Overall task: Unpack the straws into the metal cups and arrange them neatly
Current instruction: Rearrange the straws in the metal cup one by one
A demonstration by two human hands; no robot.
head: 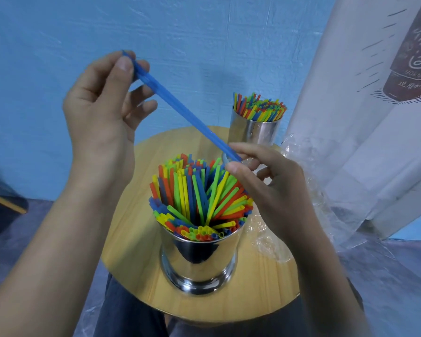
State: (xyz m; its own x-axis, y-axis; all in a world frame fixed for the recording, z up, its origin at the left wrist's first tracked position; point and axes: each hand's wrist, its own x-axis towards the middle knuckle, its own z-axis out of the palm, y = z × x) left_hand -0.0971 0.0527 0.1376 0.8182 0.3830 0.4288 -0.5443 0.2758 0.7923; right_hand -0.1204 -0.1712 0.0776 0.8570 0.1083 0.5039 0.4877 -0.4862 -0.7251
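Pinching a blue straw (184, 109) endwise, left hand (102, 105) high, right hand (265, 181) low.

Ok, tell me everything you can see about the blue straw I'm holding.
The blue straw looks like thin, straight plastic, possibly two pressed together. It slants from upper left down to lower right, above the near metal cup. The left hand pinches its upper end; the right hand pinches its lower end.

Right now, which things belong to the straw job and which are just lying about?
Job: blue straw, pinched by left hand and right hand; near cup; far cup; wrapper.
Just there: table; curtain.
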